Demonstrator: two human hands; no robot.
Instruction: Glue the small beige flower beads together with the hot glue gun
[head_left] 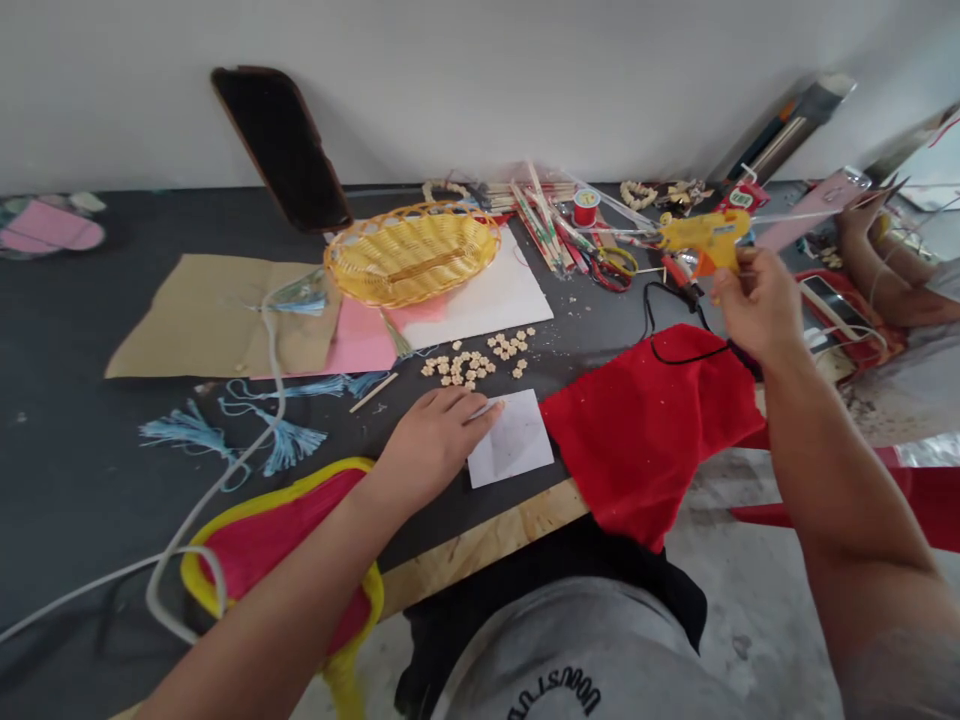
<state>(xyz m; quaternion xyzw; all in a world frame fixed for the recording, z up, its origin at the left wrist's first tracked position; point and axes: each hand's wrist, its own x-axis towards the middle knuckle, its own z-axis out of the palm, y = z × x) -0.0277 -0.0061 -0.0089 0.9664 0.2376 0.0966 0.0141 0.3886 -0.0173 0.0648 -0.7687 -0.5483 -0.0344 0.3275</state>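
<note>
My left hand (439,440) rests on the left edge of a small white paper square (517,450) near the table's front edge; whether its fingers grip the paper is unclear. Up at the right, my right hand (757,300) is wrapped round the handle of a yellow glue gun (705,236), its nozzle pointing left. Several small flower-shaped beads (459,368) lie scattered just beyond the paper. A red cloth (652,420) spreads to the right of the paper and hangs over the edge.
Behind the beads is a yellow woven basket (412,255). A phone (281,145) leans on the wall. Blue tassels (292,440), a pink-and-yellow fan (277,530) and a white cable (277,370) lie left. Scissors (611,268) lie at the back; another person's hands (874,240) are far right.
</note>
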